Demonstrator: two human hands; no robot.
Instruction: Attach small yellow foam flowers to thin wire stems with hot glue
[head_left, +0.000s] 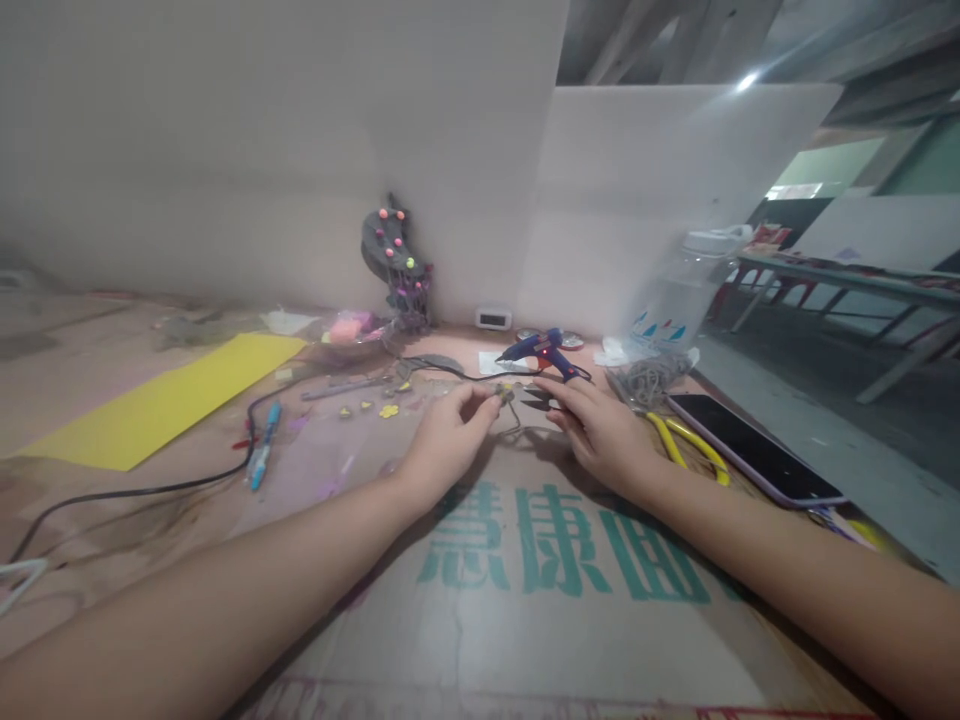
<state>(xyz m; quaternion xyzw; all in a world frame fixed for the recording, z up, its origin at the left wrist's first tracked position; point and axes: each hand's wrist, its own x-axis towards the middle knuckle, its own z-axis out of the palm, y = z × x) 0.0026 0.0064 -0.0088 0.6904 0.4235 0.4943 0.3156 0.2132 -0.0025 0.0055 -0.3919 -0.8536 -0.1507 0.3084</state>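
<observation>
My left hand (461, 430) is closed in a pinch on a small greenish-brown piece with yellow bits (506, 392). A thin cord (514, 430) hangs from this piece and bends above the board. To the right, my right hand (600, 430) is closed on a pair of small scissors (537, 402). Their dark blades stand apart and point left toward the piece; the handles are hidden in my fingers. Both hands are over the middle of the work board (480, 640). A yellow flower cutout (388, 411) lies left of my left hand.
Behind my hands lies a blue glue gun (536, 347) with its lit red light and black cable (150, 492). Yellow-handled pliers (686, 445), a phone (754, 450) and a clear bottle (675, 290) are at right. Yellow paper (172, 400), a blue pen (265, 447) and a grey moon-shaped ornament (386, 250) are left.
</observation>
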